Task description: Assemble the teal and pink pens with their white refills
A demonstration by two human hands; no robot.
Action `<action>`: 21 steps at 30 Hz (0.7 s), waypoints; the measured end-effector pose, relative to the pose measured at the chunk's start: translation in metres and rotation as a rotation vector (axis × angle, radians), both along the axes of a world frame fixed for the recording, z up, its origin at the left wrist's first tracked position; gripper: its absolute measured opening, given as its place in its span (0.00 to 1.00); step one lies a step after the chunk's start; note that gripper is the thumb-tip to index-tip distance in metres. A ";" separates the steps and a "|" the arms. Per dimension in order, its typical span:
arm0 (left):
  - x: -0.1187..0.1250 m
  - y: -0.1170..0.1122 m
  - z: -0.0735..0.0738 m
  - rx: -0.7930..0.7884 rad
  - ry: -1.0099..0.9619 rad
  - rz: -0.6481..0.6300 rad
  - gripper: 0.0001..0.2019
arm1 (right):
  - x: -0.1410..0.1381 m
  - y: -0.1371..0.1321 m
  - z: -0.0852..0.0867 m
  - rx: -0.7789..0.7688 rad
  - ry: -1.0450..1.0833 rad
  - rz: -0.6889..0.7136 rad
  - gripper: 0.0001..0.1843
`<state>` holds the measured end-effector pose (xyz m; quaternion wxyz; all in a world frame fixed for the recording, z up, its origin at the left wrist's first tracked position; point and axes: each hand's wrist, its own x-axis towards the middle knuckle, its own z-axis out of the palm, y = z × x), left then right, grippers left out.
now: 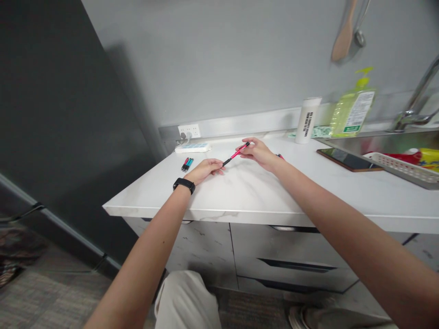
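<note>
A pink pen (236, 154) with black ends is held slanted above the white countertop. My left hand (207, 170), with a black band on the wrist, pinches its lower black end. The fingers of my right hand (256, 152) grip the upper end, near the black tip. On the counter left of my left hand lie several pens (187, 164), pink and blue with black ends, side by side. Partly hidden behind my right forearm is another small red and black item (280, 156), too covered to identify.
A power strip (192, 148) lies below the wall socket (189, 131). To the right stand a white bottle (306, 119) and a green pump bottle (353, 107). A phone (348, 160) rests by the sink, near a white perforated tray (404, 167). The countertop's front edge (219, 214) runs below my forearms.
</note>
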<state>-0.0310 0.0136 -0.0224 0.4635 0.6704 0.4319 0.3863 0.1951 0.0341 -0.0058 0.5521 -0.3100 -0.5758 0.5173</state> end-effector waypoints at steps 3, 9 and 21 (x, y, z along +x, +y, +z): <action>0.000 0.000 -0.001 0.001 -0.014 -0.012 0.08 | -0.001 -0.001 0.001 0.021 -0.006 0.008 0.21; -0.001 -0.002 0.000 0.002 -0.041 -0.030 0.09 | -0.001 -0.001 0.001 0.001 -0.051 0.030 0.21; 0.003 -0.006 0.001 0.023 -0.054 0.008 0.09 | -0.002 -0.003 0.003 0.016 -0.110 0.022 0.15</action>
